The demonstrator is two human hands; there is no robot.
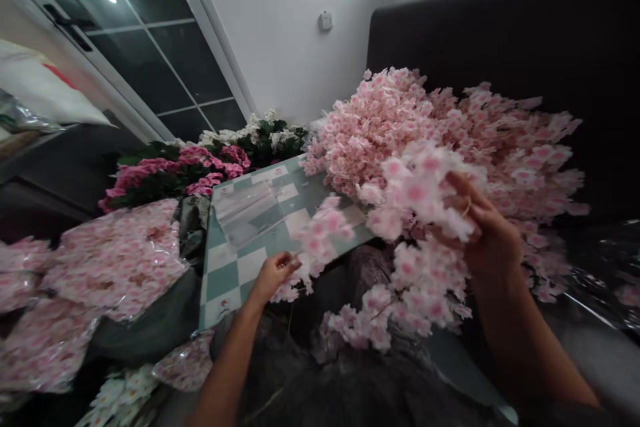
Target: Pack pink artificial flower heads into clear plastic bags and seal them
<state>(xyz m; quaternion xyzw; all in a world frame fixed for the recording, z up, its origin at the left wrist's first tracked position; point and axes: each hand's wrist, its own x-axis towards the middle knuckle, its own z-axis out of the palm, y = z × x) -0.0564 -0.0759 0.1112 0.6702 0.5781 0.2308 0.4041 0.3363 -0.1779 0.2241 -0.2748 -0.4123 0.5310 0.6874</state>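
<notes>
My left hand point(277, 273) is closed on a small spray of pale pink artificial blossoms point(323, 233) beside the table's near edge. On the right, my right hand point(487, 220) has its fingers wrapped round a bunch of pink blossom sprays point(420, 187), blurred by motion. Stems between those fingers are mostly hidden by petals. More pink sprays point(425, 287) hang below the right hand, over my lap. Just behind them rises a large heap of pink artificial blossoms point(385, 120).
A checkered green-and-white table point(220, 280) bears clear plastic sleeves point(247, 210). Bagged pink blossoms point(120, 257) lie to the left, with magenta flowers point(175, 170) and white flowers point(280, 137) beyond. A dark seat back point(500, 33) stands behind the heap; a glazed door point(150, 33) is at back left.
</notes>
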